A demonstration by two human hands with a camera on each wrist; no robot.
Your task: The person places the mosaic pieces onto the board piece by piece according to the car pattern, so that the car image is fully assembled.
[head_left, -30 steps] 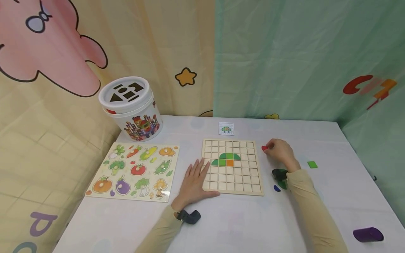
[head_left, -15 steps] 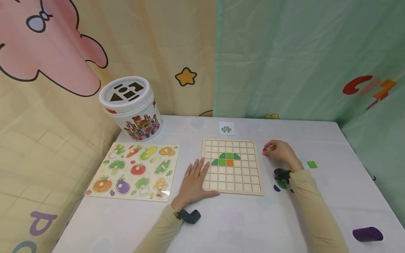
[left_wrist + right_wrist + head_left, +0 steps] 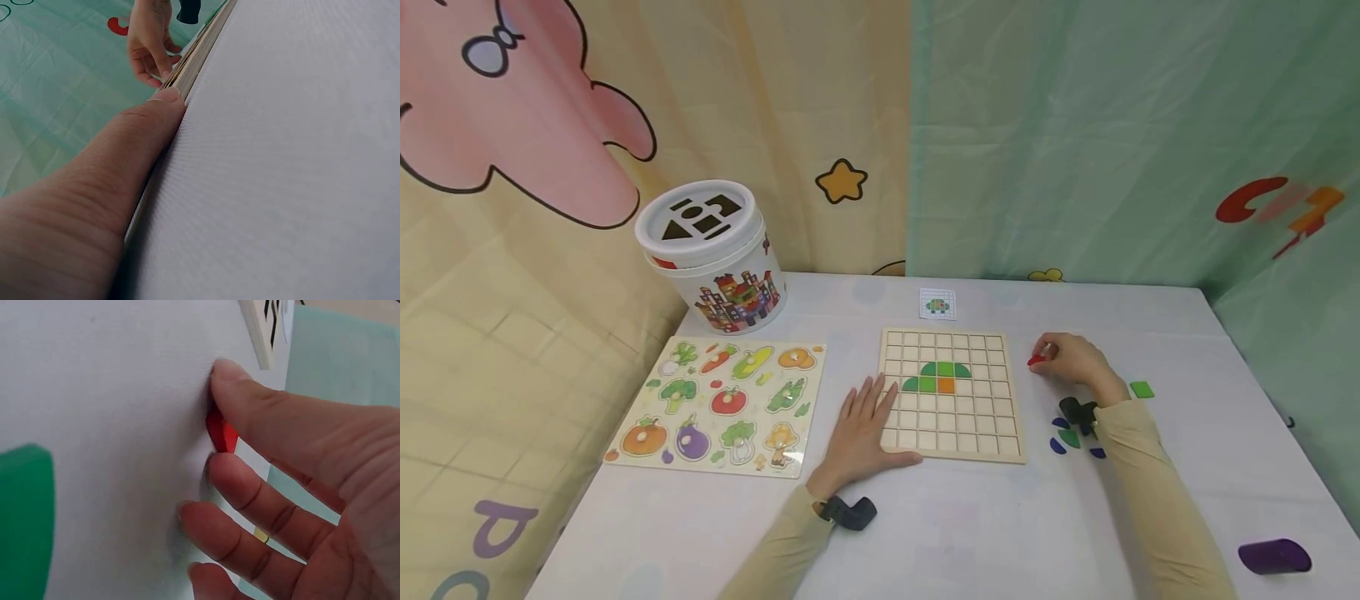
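My left hand [image 3: 859, 435] lies with spread fingers on the lower-left part of a wooden grid board [image 3: 962, 425], its thumb along the front edge. Several green tiles [image 3: 927, 384] and an orange square tile [image 3: 946, 386] sit in the grid's cells. Right of the board, my right hand [image 3: 1075, 361] pinches a small red tile [image 3: 222, 430] between thumb and index finger, low over the tablecloth. The red tile's full shape is hidden by the fingers. Below this wrist lie several blue tiles [image 3: 1057, 447] and a dark green tile [image 3: 1069, 437].
A printed pattern card [image 3: 937, 305] lies behind the board. To the left are a vegetable puzzle board [image 3: 748, 454] and a white shape-sorter bucket [image 3: 715, 258]. A green square tile [image 3: 1142, 389] is right of my right wrist, and a purple block [image 3: 1274, 556] lies at front right.
My right hand has shifted slightly right with the red tile, uncovering more of the blue and green tiles below the wrist. The left hand has stayed in place.
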